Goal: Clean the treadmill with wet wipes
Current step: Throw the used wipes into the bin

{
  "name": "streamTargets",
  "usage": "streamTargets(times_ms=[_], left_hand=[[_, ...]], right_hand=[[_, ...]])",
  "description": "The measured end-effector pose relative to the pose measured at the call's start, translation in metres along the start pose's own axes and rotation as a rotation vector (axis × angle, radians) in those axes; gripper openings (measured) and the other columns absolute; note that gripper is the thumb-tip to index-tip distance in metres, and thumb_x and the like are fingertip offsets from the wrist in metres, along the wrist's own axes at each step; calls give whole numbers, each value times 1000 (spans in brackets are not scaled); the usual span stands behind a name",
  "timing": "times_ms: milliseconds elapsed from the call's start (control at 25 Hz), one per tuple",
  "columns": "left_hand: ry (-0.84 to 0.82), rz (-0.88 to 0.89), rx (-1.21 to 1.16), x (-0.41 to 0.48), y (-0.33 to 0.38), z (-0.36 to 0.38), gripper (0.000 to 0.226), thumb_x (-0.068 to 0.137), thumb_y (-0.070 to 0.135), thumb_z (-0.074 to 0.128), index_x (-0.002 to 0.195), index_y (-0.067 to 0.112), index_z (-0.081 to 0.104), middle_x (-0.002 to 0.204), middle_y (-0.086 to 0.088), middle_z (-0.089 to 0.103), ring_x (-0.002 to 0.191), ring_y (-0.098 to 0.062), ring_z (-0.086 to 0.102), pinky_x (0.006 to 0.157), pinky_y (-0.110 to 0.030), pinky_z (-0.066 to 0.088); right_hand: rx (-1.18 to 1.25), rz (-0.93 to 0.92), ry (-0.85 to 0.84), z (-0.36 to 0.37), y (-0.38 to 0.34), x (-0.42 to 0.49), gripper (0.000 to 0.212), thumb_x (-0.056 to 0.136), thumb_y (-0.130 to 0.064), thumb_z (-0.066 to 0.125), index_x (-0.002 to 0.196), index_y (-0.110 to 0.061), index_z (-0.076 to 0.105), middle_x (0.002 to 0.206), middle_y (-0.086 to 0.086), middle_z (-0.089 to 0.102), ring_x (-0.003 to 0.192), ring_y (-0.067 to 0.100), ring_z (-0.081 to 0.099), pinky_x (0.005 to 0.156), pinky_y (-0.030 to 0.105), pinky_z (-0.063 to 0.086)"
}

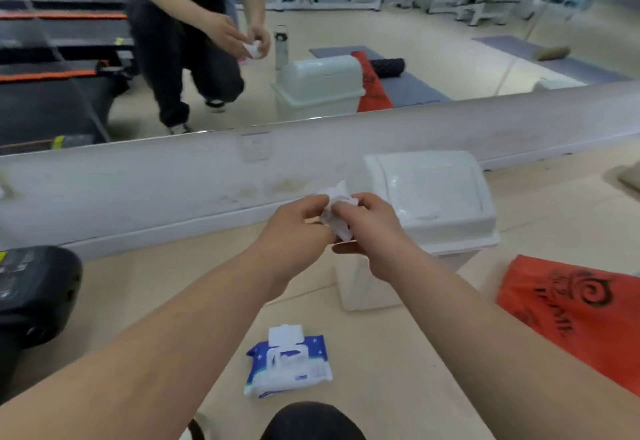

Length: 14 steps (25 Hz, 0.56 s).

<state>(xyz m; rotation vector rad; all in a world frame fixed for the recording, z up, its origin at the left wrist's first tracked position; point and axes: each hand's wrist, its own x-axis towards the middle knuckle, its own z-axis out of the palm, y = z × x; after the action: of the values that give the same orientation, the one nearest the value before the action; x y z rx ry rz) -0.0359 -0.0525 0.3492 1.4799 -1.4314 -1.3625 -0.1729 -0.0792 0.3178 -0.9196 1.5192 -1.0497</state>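
A crumpled white wet wipe (pixel 337 209) is held in front of me, above the floor. My left hand (pixel 298 228) pinches its left side and my right hand (pixel 372 235) grips its right side. On the floor below lies a blue and white wet wipe pack (pixel 289 365) with its lid flipped open. The black front end of the treadmill (pixel 33 295) shows at the left edge.
A white bin with a swing lid (pixel 436 204) stands just behind my hands. An orange plastic bag (pixel 571 315) lies at the right. A wall mirror above a white base (pixel 138 190) reflects me crouching, treadmills and gym gear. My knee (pixel 311 422) is at the bottom.
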Motion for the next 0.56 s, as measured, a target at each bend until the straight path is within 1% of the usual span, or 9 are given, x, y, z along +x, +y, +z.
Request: streamTargets(times_ms=[80, 120, 200, 240, 280, 360, 400, 480, 560], left_hand=[[-38, 4, -6, 20, -3, 23, 45, 91, 7, 65, 125, 37, 68, 123, 19, 67, 109, -4, 63, 96, -24, 52], [-37, 5, 5, 30, -6, 32, 51, 91, 9, 65, 137, 30, 62, 133, 13, 62, 114, -8, 61, 98, -27, 51], [-79, 30, 79, 48, -11, 48, 56, 93, 12, 62, 146, 26, 53, 141, 10, 55, 112, -9, 60, 90, -23, 48], [-112, 53, 116, 54, -15, 53, 58, 93, 12, 60, 148, 26, 51, 142, 10, 53, 112, -9, 60, 89, -21, 48], [-135, 83, 152, 62, -19, 58, 60, 93, 12, 58, 150, 27, 48, 145, 9, 51, 116, -10, 60, 93, -23, 49], [-155, 151, 213, 76, -24, 66, 63, 91, 13, 55, 152, 27, 46, 150, 6, 50, 131, -15, 54, 106, -36, 50], [-158, 170, 234, 81, -25, 69, 64, 91, 13, 54, 153, 27, 45, 151, 4, 49, 135, -17, 52, 108, -40, 49], [-167, 195, 267, 87, -28, 72, 64, 91, 14, 54, 153, 27, 45, 151, 4, 49, 137, -18, 50, 109, -43, 49], [-178, 220, 296, 88, -30, 70, 63, 92, 15, 54, 153, 27, 44, 152, 4, 48, 137, -18, 51, 109, -42, 49]], right_hand=[[-109, -71, 198, -36, 1, 20, 16, 84, -18, 71, 98, -20, 64, 91, 8, 71, 77, 23, 70, 71, 40, 62], [-192, -126, 285, -53, 3, 30, 15, 83, -19, 70, 96, -22, 62, 87, 4, 69, 77, 22, 68, 73, 41, 61], [-400, -212, 410, -83, 10, 49, 11, 85, -22, 64, 95, -23, 60, 82, -3, 64, 75, 18, 64, 72, 39, 55], [-516, -217, 427, -94, 14, 58, 10, 86, -24, 61, 95, -24, 58, 82, -5, 63, 76, 18, 62, 72, 37, 54], [-635, -198, 422, -101, 19, 68, 11, 86, -26, 59, 97, -25, 57, 84, -6, 62, 79, 18, 61, 72, 37, 53], [-853, -122, 410, -107, 26, 84, 12, 85, -28, 58, 97, -26, 58, 86, -7, 62, 83, 21, 61, 73, 35, 51], [-953, -79, 404, -107, 28, 89, 13, 83, -31, 57, 95, -27, 60, 86, -7, 63, 84, 22, 61, 74, 35, 50], [-1170, 18, 340, -104, 24, 97, 22, 82, -40, 54, 92, -25, 66, 87, -5, 67, 87, 24, 62, 76, 34, 45], [-1316, 148, 187, -102, 15, 105, 40, 81, -51, 45, 101, -26, 69, 102, -1, 67, 101, 27, 58, 86, 39, 39]])
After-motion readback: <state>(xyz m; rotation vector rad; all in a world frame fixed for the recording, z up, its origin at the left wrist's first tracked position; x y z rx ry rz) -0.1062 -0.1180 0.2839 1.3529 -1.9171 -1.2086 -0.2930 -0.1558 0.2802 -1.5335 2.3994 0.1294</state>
